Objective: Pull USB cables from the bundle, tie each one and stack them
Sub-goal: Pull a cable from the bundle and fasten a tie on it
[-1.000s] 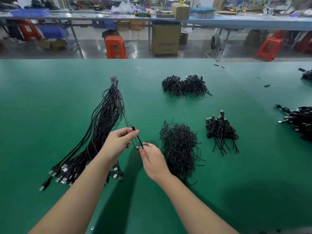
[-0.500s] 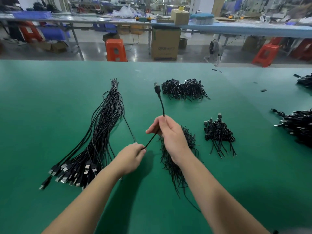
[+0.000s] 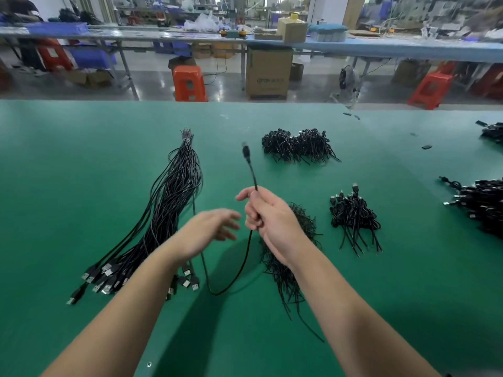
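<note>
Head view, right hand (image 3: 268, 216) grip clenched on USB cable (image 3: 251, 170), left hand (image 3: 209, 229) — now released — blurred.

Right hand (image 3: 268, 216) grips a USB cable (image 3: 251, 172) upright; blurred left hand (image 3: 209, 231) open beside it.

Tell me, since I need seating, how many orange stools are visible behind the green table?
3 clearly: one stool behind the table's middle, one at far right, one at far left under the far bench. More reddish shapes at the right edge may be others, partly hidden.
</note>
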Demonstrator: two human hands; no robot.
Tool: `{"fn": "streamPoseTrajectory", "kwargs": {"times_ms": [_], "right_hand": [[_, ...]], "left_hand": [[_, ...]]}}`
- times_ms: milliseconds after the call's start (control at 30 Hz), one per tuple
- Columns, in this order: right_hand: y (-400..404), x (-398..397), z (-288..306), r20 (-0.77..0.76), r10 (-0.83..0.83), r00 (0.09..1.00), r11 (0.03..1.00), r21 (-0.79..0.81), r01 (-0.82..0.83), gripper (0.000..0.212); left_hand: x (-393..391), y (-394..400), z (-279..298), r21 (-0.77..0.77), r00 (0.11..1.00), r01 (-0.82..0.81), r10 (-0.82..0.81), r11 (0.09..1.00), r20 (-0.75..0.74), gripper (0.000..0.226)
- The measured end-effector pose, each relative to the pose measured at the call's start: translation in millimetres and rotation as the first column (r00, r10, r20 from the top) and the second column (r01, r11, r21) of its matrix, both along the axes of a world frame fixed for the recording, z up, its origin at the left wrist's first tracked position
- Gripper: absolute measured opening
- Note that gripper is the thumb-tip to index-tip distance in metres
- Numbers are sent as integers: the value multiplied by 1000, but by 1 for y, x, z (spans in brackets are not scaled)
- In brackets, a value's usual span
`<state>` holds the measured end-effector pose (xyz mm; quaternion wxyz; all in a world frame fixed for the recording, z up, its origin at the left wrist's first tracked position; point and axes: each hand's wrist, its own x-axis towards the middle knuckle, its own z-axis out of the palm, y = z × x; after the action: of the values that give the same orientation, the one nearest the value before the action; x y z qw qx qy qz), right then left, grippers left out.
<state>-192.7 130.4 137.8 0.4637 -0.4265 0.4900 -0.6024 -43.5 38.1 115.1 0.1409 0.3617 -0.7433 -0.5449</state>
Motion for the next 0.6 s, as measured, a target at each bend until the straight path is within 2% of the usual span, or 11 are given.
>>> {"fn": "streamPoseTrajectory", "kwargs": {"times_ms": [67,133,367,533,600], "right_hand": [[3,9,-3,-13,61,998,998,12,-61,29],[5,16,-7,-1,104,995,994,16,-104,29],[8,24,-10,-21,134,991,991,32,-133,30],[8,23,-11,-18,143,990,989,51,-142,18],[8,23,-12,-15,148,989,987,67,-147,20]], "left_hand": [[-4,-9,18,186,967,-31,77,982,-245,47],[-7,-14,30,266,936,22,73,964,-344,60],[-12,-14,42,236,926,82,13,968,-377,55],[-11,-4,42,111,962,83,-51,990,-269,51],[-12,-2,42,94,962,79,-51,992,-267,51]]}}
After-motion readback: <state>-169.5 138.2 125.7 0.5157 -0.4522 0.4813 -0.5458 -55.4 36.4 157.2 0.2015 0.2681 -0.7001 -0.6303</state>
